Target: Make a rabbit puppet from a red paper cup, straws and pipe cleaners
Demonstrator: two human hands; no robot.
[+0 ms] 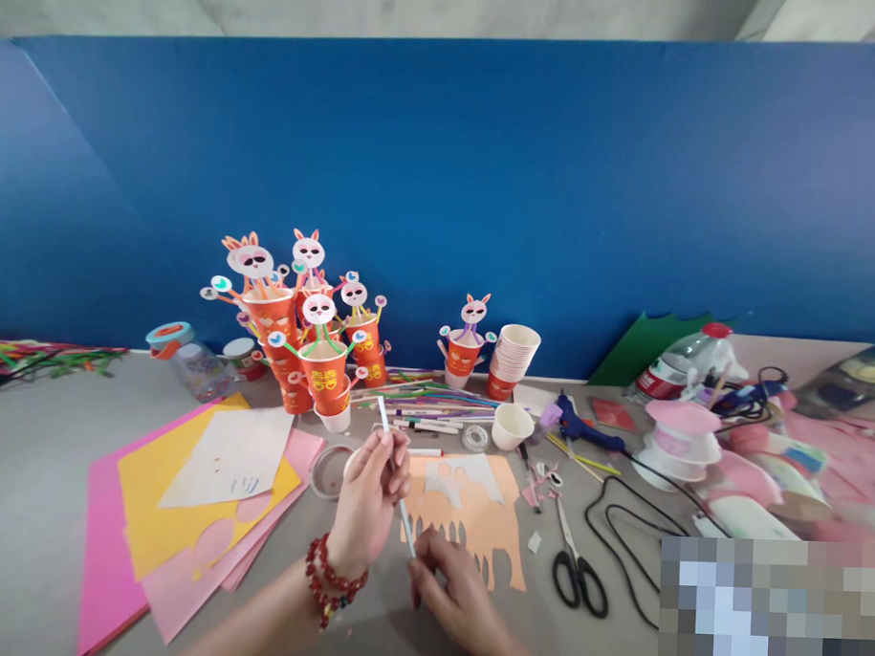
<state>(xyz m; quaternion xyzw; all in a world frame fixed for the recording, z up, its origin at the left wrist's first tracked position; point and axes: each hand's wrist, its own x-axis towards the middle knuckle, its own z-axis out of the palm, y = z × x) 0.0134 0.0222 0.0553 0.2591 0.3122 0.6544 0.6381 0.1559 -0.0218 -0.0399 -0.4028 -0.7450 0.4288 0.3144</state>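
A thin pale-blue strip [407, 530] runs at a slant between both hands; whether it is a pipe cleaner or folded paper I cannot tell. My left hand [372, 484], with red beads at the wrist, is closed round its upper part, and the tip sticks out above the fingers. Lower down, my right hand [449, 579] pinches the bottom end between thumb and fingers. Beneath and behind them lies a cut-up peach sheet [506, 536] with white paper scraps on it. A roll of tape [330, 471] is just left of my left hand.
Rabbit-faced red paper cups [327, 382] stand stacked at the back left, and one more [463, 353] stands beside a cup stack [514, 359]. Coloured sheets [140, 528] lie left. Scissors [578, 582], a blue glue gun [584, 429] and its black cord [617, 526] lie right.
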